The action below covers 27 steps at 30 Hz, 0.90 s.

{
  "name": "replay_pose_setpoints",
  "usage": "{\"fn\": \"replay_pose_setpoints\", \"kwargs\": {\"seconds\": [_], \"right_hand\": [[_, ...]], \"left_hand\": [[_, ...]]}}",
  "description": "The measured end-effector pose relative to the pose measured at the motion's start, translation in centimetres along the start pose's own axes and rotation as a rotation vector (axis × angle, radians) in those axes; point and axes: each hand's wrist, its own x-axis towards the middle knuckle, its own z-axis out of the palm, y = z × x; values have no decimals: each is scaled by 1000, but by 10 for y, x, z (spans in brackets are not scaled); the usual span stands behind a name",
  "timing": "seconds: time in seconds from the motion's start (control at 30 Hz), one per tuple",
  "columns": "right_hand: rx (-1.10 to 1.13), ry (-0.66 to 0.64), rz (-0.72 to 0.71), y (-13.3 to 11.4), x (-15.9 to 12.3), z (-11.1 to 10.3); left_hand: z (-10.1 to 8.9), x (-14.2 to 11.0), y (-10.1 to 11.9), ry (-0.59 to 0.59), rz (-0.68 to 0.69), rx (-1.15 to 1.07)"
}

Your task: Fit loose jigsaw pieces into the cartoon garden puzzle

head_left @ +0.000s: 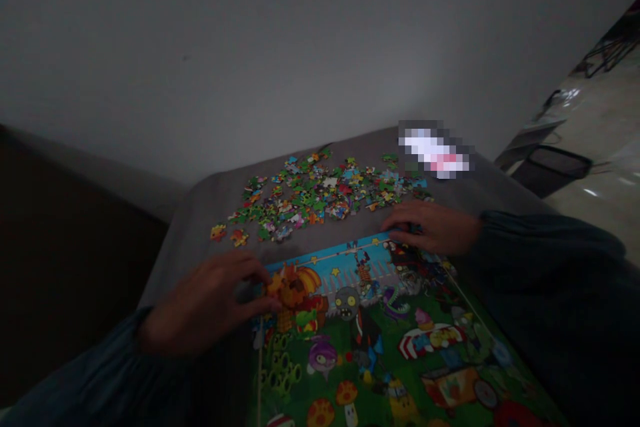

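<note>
The left hand (210, 297) rested at the near-left side of a printed puzzle board's (370, 340) far corner, thumb and fingers parted; the right hand (435, 223) had its digits closer together at the far edge. Whether either gripped anything, I couldn't tell. Beyond both hands lay loose pieces (313, 203) (two orange ones (218, 233) sat just past the left).

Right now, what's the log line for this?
left hand: at far-left corner, picture board | right hand: at board's far edge | puzzle pieces: loose beyond board
</note>
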Motion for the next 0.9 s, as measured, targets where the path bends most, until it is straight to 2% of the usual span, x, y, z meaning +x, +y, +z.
{"fn": "replay_pose_setpoints", "kwargs": {"seconds": [0.13,0.27,0.4,0.5,0.73,0.9], "right_hand": [[1,-6,4,1,-1,1],[5,3,2,2,-1,2],[-1,-12,14,1,0,1],[-4,-8,6,1,0,1],[1,3,-8,0,0,1],[8,9,-8,1,0,1]], "left_hand": [[6,-3,18,-119,-19,30],[11,0,28,-143,-46,38],[8,1,30,-179,-83,37],[5,1,30,-200,-49,26],[9,2,22,-82,131,-107],[9,7,6,165,145,-160]]}}
